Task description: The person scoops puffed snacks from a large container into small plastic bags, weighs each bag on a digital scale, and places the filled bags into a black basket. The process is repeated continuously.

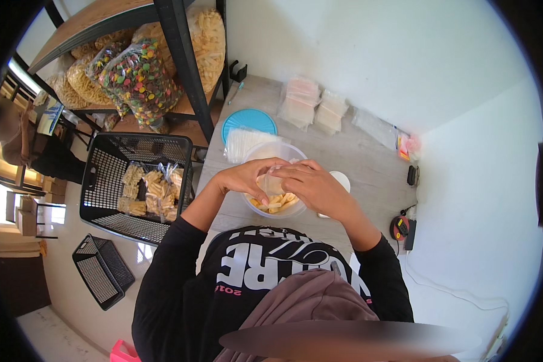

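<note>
Above a round translucent plastic tub [275,147], my left hand [249,176] and my right hand [314,186] meet. Between them they hold a small clear plastic bag [271,182]. My fingers cover much of it, so how full it is cannot be told. Pale yellow tube-shaped snacks [276,204] lie in the bottom of the tub. Partly hidden under my right wrist is a flat white object [341,180], perhaps a scale. A stack of clear bags [244,141] lies beside the tub, overlapping a blue round lid [249,122].
More bag stacks [298,102] lie by the wall. A red and black cord reel [400,227] sits at the table's right. Left of the table, a black plastic crate [135,145] holds bagged snacks [160,192]. Big snack bags [138,81] fill a shelf. Another person [25,140] is far left.
</note>
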A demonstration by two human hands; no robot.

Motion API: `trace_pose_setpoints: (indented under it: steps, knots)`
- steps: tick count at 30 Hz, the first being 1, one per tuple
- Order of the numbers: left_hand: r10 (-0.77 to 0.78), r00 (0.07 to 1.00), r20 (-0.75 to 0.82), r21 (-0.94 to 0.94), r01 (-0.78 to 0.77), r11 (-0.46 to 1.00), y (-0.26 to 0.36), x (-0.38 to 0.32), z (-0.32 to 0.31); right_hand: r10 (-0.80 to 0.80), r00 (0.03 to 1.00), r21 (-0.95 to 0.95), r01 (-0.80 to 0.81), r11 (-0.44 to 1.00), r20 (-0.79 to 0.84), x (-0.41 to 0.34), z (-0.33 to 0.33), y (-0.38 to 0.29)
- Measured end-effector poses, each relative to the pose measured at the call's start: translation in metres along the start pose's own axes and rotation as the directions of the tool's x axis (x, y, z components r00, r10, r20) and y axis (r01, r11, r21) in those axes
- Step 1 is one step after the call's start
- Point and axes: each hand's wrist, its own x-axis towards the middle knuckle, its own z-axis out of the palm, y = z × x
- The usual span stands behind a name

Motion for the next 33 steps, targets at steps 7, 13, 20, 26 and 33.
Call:
trace_pose_setpoints:
  steps: [7, 13, 20, 26, 33]
  knots:
    - [0.124, 0.961, -0.248, 0.296, -0.047, 0.954, 0.025, -0.031, -0.004, -0.026, 0.984, 0.077, 0.040, 0.996, -0.176, 0.025, 0.004, 0.005]
    - [0.249, 0.811, -0.530, 0.431, 0.005, 0.902, 0.022, -0.072, -0.010, 0.272, 0.936, 0.086, -0.259, 0.962, -0.224, 0.025, 0.050, 0.041]
    - [0.258, 0.608, -0.751, 0.484, 0.240, 0.842, -0.047, -0.081, -0.006, 0.318, 0.944, -0.456, -0.322, 0.830, -0.090, -0.013, 0.145, 0.086]
    - [0.360, 0.399, -0.843, 0.497, 0.323, 0.805, -0.086, -0.063, 0.003, 0.295, 0.955, -0.434, -0.281, 0.856, -0.038, -0.014, 0.146, 0.087]
    - [0.473, 0.220, -0.853, 0.517, 0.479, 0.710, -0.082, -0.040, -0.001, 0.304, 0.951, -0.384, -0.299, 0.873, -0.050, -0.014, 0.127, 0.085]
